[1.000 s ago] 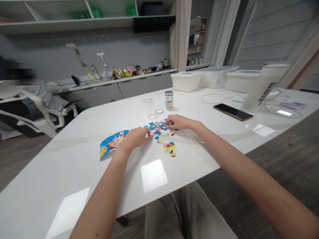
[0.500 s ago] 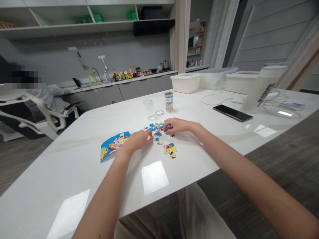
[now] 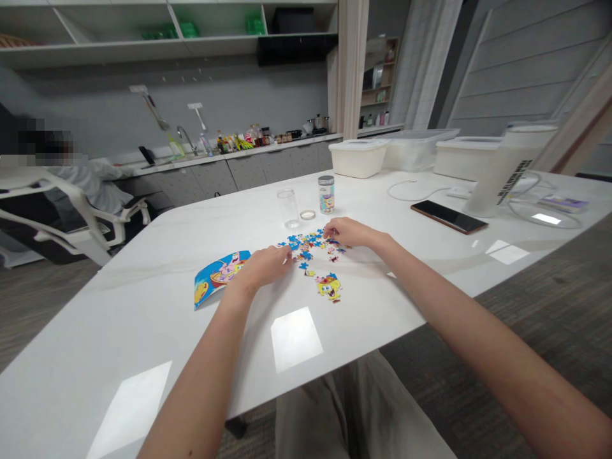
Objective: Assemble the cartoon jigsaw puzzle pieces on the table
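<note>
From the head view, a white tabletop (image 3: 182,357) spreads out below the two bare hands, with loose jigsaw pieces (image 3: 306,245) heaped between and just beyond them. The left hand (image 3: 268,264) is at the left edge of the heap, fingers curled with the tips close together; whether it pinches a piece I cannot tell. The right hand (image 3: 348,232) is over the heap's right side, its fingers bent down among the pieces, partly open; its fingertips are too small to show whether they grip one.

Nearer than the heap lies a joined puzzle section (image 3: 329,288) with a yellow, smiling cartoon face. A curved picture sheet (image 3: 217,275), blue with cartoon figures, lies left of the heap, partly hidden by the left hand and forearm.

Beyond the heap stand a clear, open-looking jar (image 3: 287,209) and, to its right, a printed canister (image 3: 326,195) with a grey lid; a round lid (image 3: 307,215) lies between them. Farther right are a dark phone (image 3: 449,217), lying flat, and a tall pale bottle (image 3: 509,172), with lidded plastic boxes at the far side. At far left, a person in grey (image 3: 98,185) sits in a white-framed chair (image 3: 71,223).
</note>
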`<state>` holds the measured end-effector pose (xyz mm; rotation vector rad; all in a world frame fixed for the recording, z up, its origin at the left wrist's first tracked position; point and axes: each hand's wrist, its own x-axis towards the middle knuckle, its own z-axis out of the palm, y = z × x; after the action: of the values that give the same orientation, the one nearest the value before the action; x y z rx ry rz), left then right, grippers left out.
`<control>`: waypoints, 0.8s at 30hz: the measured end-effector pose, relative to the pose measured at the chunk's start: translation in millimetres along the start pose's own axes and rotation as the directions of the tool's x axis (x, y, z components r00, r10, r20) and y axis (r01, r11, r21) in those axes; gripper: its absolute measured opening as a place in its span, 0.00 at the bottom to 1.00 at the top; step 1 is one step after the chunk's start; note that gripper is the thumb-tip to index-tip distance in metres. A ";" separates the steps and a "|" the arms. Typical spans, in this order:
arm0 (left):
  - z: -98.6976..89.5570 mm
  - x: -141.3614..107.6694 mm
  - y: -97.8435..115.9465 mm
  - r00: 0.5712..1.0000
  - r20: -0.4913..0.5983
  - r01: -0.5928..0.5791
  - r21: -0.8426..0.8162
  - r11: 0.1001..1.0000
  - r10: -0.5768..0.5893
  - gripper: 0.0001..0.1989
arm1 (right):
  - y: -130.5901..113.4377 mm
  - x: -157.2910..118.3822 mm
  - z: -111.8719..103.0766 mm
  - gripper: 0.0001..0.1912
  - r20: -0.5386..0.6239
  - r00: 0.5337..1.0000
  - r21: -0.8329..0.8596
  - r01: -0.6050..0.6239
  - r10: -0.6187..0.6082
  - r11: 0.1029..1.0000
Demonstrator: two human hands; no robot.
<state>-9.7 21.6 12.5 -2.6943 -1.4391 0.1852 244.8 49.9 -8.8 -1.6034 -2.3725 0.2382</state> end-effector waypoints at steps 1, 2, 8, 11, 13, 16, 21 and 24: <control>-0.2 -0.2 0.5 1.000 -0.001 -0.002 0.006 1.000 0.002 0.16 | 2.9 0.4 0.2 0.15 0.003 1.000 -0.001 -0.019 0.019 1.000; -0.3 -0.4 0.9 1.000 -0.004 -0.007 0.011 1.000 0.007 0.16 | 5.3 0.5 0.1 0.15 0.007 0.999 -0.008 -0.039 0.039 0.999; 1.0 -0.8 1.9 1.000 -0.021 -0.020 0.012 1.000 0.020 0.18 | 6.8 -3.0 -6.2 0.13 0.037 0.991 -0.048 -0.129 0.131 0.990; 1.7 0.0 2.0 1.000 -0.019 -0.017 0.007 1.000 0.018 0.18 | 2.4 -4.9 -9.5 0.13 0.085 0.992 -0.007 -0.097 0.097 0.995; 2.3 0.7 1.8 1.000 -0.016 -0.017 0.002 1.000 0.017 0.17 | -0.6 -5.5 -10.3 0.14 0.104 0.992 0.015 -0.067 0.065 0.998; 3.2 1.1 1.7 1.000 -0.017 -0.022 -0.005 1.000 0.021 0.16 | -5.5 -5.4 -8.7 0.15 0.107 0.994 0.038 -0.034 0.030 0.999; 3.5 -0.6 3.2 0.999 -0.037 -0.022 -0.024 0.999 0.021 0.16 | -13.9 -4.6 -3.5 0.14 0.083 0.996 0.061 0.027 -0.032 0.998; 2.9 -1.4 3.6 0.999 -0.037 -0.022 -0.032 0.999 0.021 0.16 | -15.6 -3.9 -2.0 0.15 0.069 0.996 0.066 0.050 -0.055 0.997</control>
<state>-8.0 18.5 9.3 -2.7253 -1.4157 0.1139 233.1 40.4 -3.0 -1.5254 -2.4301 0.3629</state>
